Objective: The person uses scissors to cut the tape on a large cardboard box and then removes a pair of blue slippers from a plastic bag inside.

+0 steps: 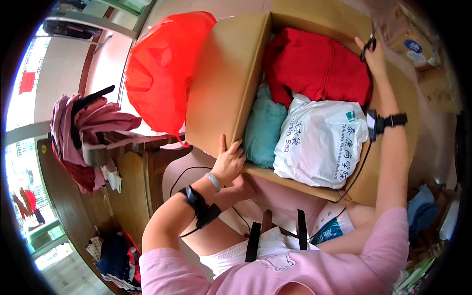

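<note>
An open cardboard box (228,83) lies before me with its flaps folded out. Inside it are a folded red zip garment (313,66), a white plastic laundry bag (319,142) bearing writing, and a bundle in teal translucent plastic (265,127). My left hand (229,160) rests on the box's near left corner, fingers spread over the rim and flap. At the far right rim, my right hand (373,59) holds dark-handled scissors (368,48), beside the red garment; the blades are hard to make out.
A full red plastic bag (162,73) stands left of the box. Clothes hang over a wooden furniture edge (147,140), with more clothes (116,258) lower down. Another carton (413,46) is at the far right, and blue fabric (422,210) lies at the right.
</note>
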`<act>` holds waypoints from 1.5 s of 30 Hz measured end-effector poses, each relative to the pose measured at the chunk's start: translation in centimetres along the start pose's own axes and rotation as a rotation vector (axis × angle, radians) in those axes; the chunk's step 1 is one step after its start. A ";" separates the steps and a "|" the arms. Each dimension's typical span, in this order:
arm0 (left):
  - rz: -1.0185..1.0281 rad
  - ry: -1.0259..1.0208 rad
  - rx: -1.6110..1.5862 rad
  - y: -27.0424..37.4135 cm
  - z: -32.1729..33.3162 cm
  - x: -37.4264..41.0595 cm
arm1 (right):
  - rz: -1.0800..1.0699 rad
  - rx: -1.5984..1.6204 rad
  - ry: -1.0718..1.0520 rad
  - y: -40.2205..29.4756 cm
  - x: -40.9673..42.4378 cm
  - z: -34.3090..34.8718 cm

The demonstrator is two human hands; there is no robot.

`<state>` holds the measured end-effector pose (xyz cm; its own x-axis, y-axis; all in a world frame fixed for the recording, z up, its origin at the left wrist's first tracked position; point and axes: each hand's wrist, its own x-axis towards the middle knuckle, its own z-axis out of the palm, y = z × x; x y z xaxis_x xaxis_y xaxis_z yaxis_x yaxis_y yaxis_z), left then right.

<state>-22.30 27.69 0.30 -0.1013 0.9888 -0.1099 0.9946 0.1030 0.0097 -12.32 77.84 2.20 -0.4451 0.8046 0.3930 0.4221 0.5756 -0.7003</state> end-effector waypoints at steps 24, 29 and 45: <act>-0.917 1.131 -1.361 5.0 -10.9 -18.6 | -0.343 0.804 -0.676 -33.3 -38.3 -6.7; -1.485 0.903 -0.391 -7.3 -4.3 -22.5 | -0.041 0.677 -0.539 -28.4 -36.1 -7.6; -1.207 0.899 -0.447 -15.5 -1.3 -26.9 | 0.533 0.105 -0.131 -1.7 -30.7 -4.9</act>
<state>-35.03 -0.42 4.42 -0.9424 0.0231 0.3336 0.2500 0.7112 0.6570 4.53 52.85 -5.78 -0.2888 0.9517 -0.1046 0.5374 0.0707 -0.8403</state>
